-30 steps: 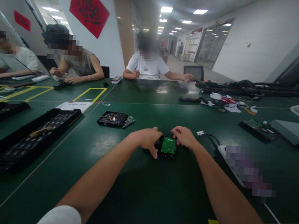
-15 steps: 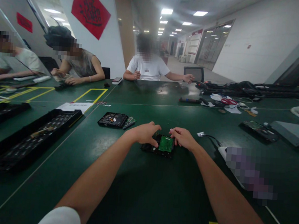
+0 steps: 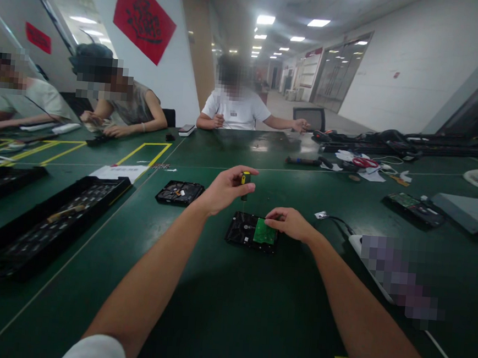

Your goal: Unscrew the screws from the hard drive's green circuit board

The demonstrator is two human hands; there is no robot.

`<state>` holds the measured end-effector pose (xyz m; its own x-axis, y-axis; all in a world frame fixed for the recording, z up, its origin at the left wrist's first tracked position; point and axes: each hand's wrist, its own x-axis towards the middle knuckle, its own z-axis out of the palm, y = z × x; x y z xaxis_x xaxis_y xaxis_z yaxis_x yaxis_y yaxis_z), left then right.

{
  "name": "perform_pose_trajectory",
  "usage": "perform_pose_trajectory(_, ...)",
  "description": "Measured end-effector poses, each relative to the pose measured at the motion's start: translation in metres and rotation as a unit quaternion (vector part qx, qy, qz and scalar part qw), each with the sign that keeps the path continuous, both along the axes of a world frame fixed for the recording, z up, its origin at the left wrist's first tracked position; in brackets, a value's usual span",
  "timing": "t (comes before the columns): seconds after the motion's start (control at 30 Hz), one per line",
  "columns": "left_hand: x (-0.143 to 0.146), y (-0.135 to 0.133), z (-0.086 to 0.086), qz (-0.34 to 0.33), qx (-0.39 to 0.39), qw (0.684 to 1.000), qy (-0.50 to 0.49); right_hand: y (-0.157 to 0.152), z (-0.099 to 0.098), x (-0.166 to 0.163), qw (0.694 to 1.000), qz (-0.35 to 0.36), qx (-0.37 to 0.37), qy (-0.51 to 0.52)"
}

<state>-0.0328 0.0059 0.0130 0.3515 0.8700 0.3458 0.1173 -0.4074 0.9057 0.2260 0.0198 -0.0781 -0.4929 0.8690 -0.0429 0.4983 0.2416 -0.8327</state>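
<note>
A black hard drive [image 3: 241,230] with a green circuit board [image 3: 264,233] lies flat on the green table in front of me. Above its far edge, my left hand [image 3: 226,188] grips a small screwdriver [image 3: 245,186] with a yellow and dark green handle. The screwdriver stands upright, its thin shaft pointing down at the drive; whether the tip touches is too small to tell. My right hand [image 3: 288,224] is at the drive's right end, fingers curled together over the corner of the board. Its fingertips are partly hidden.
Another opened hard drive [image 3: 180,192] lies to the left, beyond a long black tray [image 3: 53,219]. On the right are a white device with a cable [image 3: 370,266], another drive [image 3: 414,208] and a grey box [image 3: 468,212]. Several people sit across the table.
My left hand has risen off the drive, and the screwdriver now shows upright in its fingers. My right hand has shifted slightly left, onto the board's corner.
</note>
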Motion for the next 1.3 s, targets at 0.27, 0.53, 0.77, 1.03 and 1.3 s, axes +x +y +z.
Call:
perform_pose_trajectory(0.27, 0.013, 0.012, -0.019, 0.044, 0.051, 0.998, -0.008, 0.002, -0.004, 0.001, 1.000, 0.000, 0.016, -0.010)
perform_pose_trajectory(0.53, 0.014, 0.016, -0.026, 0.061, 0.070, 0.996, 0.011, 0.001, -0.005, -0.002, 0.998, -0.009, 0.048, -0.032)
perform_pose_trajectory(0.77, 0.014, 0.016, -0.026, 0.077, 0.077, 0.994, 0.015, -0.001, 0.000, -0.005, 0.996, -0.014, 0.073, -0.058)
perform_pose_trajectory(1.03, 0.013, 0.016, -0.027, 0.087, 0.084, 0.992, 0.033, -0.001, 0.001, -0.004, 0.995, -0.009, 0.077, -0.058)
perform_pose_trajectory(1.3, 0.011, 0.017, -0.026, 0.088, 0.090, 0.991, 0.034, 0.000, 0.000, -0.003, 0.995, -0.008, 0.082, -0.059)
